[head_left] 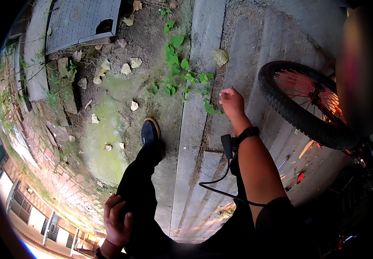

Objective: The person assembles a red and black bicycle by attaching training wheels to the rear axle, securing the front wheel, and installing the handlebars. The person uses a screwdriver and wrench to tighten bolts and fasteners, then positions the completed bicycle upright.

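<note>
My right hand [232, 101] reaches forward over the concrete with its fingers curled closed. Whatever may be inside them is hidden. Just left of it trails a green leafy vine [172, 56], its lower leaves beside my fingers; whether they touch I cannot tell. A black band with a small dark box [227, 146] and a black cable [212, 185] sits at my right wrist. Low on the left, my left hand [117, 222] hangs by my dark trouser leg, fingers loosely bent and apart, holding nothing.
A bicycle wheel [277, 93] with red spokes and a knobby tyre stands at the right. My dark shoe [150, 131] rests left of a concrete kerb [186, 129]. Dry leaves [126, 69] lie on mossy ground. A grey cover [80, 23] with a hole is at the upper left.
</note>
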Demonstrator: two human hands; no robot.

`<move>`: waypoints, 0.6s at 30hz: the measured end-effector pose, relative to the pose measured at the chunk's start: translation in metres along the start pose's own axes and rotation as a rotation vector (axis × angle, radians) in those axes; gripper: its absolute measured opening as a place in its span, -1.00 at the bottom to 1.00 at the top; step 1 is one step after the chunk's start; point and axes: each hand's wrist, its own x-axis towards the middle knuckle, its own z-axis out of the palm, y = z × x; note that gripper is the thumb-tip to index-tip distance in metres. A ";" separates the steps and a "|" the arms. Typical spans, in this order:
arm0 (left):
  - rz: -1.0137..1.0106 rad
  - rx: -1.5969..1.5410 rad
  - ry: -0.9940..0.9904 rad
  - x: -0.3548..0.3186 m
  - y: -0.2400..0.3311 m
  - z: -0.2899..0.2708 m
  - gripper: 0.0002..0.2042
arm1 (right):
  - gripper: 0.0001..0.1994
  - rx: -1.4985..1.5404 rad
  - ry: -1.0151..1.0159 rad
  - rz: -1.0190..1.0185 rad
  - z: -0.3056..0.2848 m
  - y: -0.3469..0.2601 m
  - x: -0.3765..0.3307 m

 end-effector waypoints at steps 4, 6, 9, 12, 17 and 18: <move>-0.022 0.002 0.001 0.016 -0.013 -0.010 -0.69 | -0.89 -0.086 0.159 -0.125 0.045 0.047 0.061; -0.072 -0.039 -0.018 0.010 -0.019 -0.015 -0.68 | -0.90 -0.107 0.182 -0.112 0.061 0.042 0.070; -0.129 -0.148 -0.070 0.004 -0.036 -0.020 -0.65 | -0.90 -0.161 0.204 -0.091 0.070 0.032 0.077; -0.135 -0.153 -0.068 0.007 -0.033 -0.022 -0.66 | -0.88 -0.277 0.229 -0.134 0.065 0.020 0.074; -0.137 -0.172 -0.068 0.010 -0.027 -0.022 -0.67 | -0.89 -0.383 0.195 -0.136 0.058 0.008 0.071; -0.136 -0.176 -0.068 0.010 -0.025 -0.022 -0.67 | -0.88 -0.375 0.191 -0.150 0.058 0.009 0.072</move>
